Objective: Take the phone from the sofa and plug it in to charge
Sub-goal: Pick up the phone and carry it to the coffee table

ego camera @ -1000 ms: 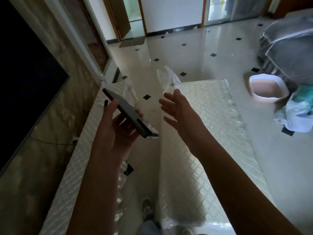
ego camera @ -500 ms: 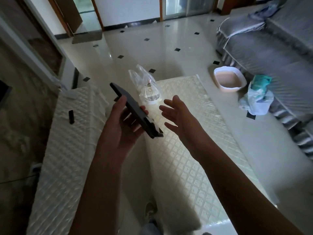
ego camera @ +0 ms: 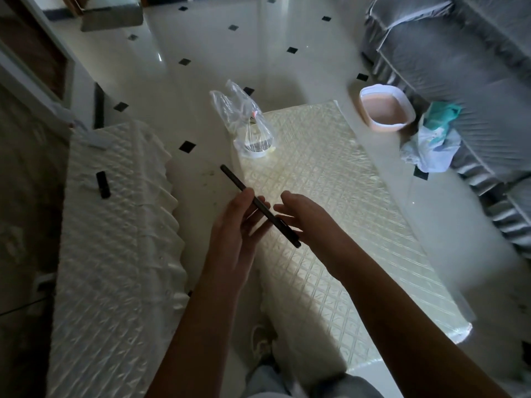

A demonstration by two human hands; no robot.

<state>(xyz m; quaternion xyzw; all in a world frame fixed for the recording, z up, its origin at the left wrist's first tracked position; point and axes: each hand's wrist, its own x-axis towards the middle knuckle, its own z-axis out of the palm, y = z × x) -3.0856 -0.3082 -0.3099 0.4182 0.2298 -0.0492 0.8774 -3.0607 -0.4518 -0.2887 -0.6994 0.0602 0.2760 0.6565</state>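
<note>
A dark phone [ego camera: 234, 180] is held edge-on in my left hand [ego camera: 238, 225], thumb on one face and fingers on the other, above the gap between two covered tables. My right hand [ego camera: 304, 216] hovers just right of the phone's near end with its fingers spread, and I cannot tell whether they touch it. The grey sofa [ego camera: 465, 70] stretches along the right side. A small black object [ego camera: 103, 184] lies on the left covered table [ego camera: 115, 254]. No charging cable is clearly visible.
The covered coffee table [ego camera: 330, 214] carries a clear plastic bag [ego camera: 247, 119] at its far end. A pink basin [ego camera: 385, 112] and a bundle of cloths [ego camera: 434, 145] sit on the tiled floor by the sofa. My shoe [ego camera: 263, 343] shows below.
The view has swung right and down, away from the TV wall. My left hand has turned the phone more edge-on, and my right hand has come closer to its near end.
</note>
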